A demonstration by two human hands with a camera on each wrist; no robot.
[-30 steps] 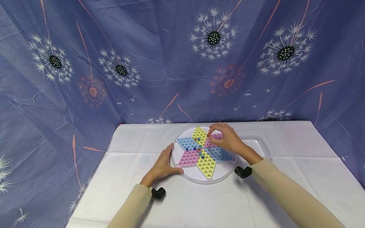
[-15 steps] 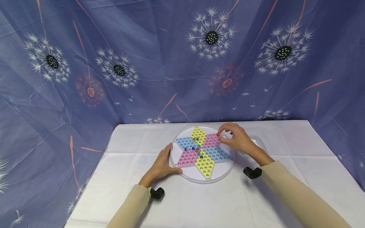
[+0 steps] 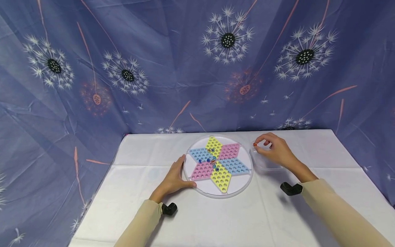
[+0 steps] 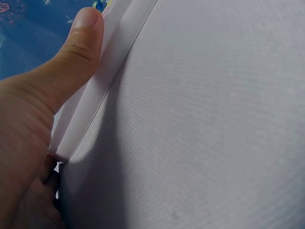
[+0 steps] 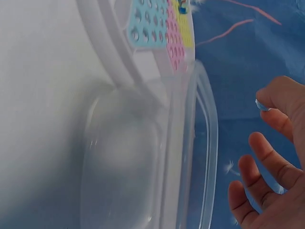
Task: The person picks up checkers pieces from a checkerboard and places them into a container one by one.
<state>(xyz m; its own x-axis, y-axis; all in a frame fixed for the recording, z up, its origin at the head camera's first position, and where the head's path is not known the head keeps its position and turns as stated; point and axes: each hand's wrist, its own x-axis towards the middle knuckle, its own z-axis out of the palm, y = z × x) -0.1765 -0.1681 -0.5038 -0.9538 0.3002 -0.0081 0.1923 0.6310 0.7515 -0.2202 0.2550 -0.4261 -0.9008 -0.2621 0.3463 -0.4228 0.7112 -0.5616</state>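
Here, a person's right hand (image 3: 277, 151) hangs over a clear tub (image 3: 262, 164), its thumb and forefinger curled to pinch a small orange marble (image 3: 254, 144). The marble sits at the fingertips (image 3: 258, 141), on the side nearest the board, just above the tub's near-left rim. Being round, the marble has no long axis and points no way. The other fingers of that hand are loosely bent behind the pinch. In the right wrist view the fingers (image 5: 267, 157) spread above the tub (image 5: 143, 157); the marble itself cannot be made out there.

The left hand (image 3: 174, 178) rests on the table, fingers fairly straight, thumb laid along the left edge of the round board (image 3: 243, 181). In the left wrist view the thumb (image 4: 71, 62) presses flat against the board's white rim (image 4: 95, 90), the remaining fingers tucked under it; this hand steadies rather than grips.

The board is a clear disc carrying a six-point star (image 3: 217, 163) in yellow, pink and blue panels full of holes. The star's yellow arms run away from and toward the person. A few marbles (image 3: 213, 159), blue and amber, lie in holes near the star's centre, between the two hands. The tub touches or nearly touches the board's right edge; its long side runs left to right beneath the right fingers.

A white cloth (image 3: 216, 219) covers the table under both hands.
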